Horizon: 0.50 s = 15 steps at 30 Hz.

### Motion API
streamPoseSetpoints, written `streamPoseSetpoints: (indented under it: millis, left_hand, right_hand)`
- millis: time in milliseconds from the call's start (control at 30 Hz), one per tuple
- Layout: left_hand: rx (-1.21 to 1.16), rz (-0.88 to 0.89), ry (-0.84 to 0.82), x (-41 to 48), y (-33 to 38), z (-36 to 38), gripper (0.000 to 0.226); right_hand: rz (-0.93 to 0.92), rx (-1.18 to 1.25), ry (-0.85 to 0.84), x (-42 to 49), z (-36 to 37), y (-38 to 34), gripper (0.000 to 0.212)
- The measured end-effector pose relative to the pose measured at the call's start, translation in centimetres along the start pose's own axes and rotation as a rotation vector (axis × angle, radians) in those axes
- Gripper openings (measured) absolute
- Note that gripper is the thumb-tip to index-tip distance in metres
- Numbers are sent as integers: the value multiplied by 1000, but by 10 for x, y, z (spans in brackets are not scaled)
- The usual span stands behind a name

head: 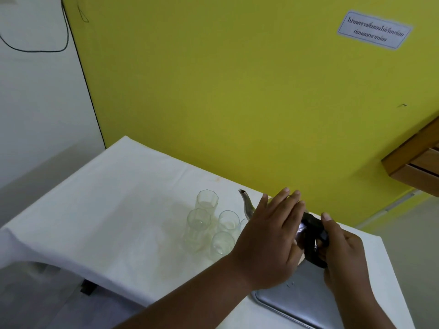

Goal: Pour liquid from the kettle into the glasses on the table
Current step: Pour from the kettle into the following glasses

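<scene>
A metal kettle (248,206) with a curved spout and a black handle stands on the white-clothed table (114,198), mostly hidden by my hands. My right hand (342,255) grips the black handle (312,230). My left hand (268,238) lies flat over the kettle's top with fingers stretched. Several clear glasses (206,200) stand upright in a cluster just left of the spout; each looks to hold a little liquid at the bottom.
A metal tray (299,302) lies at the table's near right corner under my hands. A yellow wall with a paper sign (374,29) backs the table. A wooden shelf (418,160) juts in at the right. The table's left edge drops off.
</scene>
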State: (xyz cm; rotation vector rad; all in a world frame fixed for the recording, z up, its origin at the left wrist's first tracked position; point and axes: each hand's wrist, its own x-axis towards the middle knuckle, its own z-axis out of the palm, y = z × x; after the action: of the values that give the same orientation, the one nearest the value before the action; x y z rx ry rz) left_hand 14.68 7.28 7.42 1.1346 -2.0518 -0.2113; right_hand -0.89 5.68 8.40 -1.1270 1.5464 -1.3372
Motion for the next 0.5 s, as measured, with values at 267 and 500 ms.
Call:
streamPoseSetpoints:
  millis: [267,500]
  left_hand:
    - [-84,-151,-114,-38,6,26,69]
    - [-174,-242,-161,-59,0,40,73]
  right_hand:
    - [-48,-474,-158,-8,-21,6,67]
    - [-68,-754,-196,-11,-12,-1,67]
